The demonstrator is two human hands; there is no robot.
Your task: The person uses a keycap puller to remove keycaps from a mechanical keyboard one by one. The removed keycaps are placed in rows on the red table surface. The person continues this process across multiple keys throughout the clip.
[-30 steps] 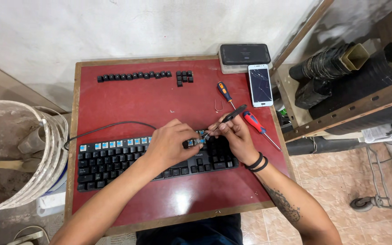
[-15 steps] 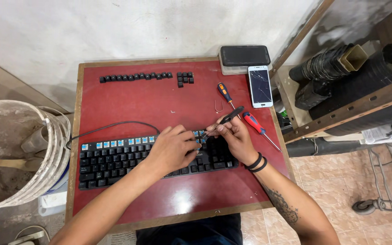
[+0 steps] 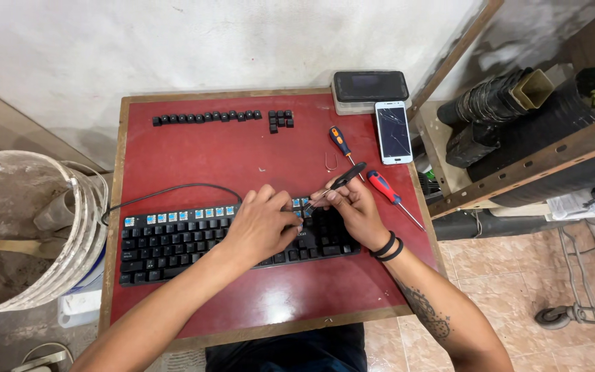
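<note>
Keycap removal is under way on the keyboard point(image 3: 173, 244) at the table's point(image 3: 277, 303) front edge. The right hand point(image 3: 356, 210) pinches a black tool point(image 3: 342, 180) – tip at the top row; the left hand point(image 3: 263, 224) presses fingers curled on the keys. Next likely needs a steady lift of one cap

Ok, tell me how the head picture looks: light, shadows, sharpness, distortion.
Head view: soft, even light with no glare on the red table; faint shadows under the left hand and right hand; keyboard sharp; wide-angle bending at the edges, seen in the bucket.
</note>
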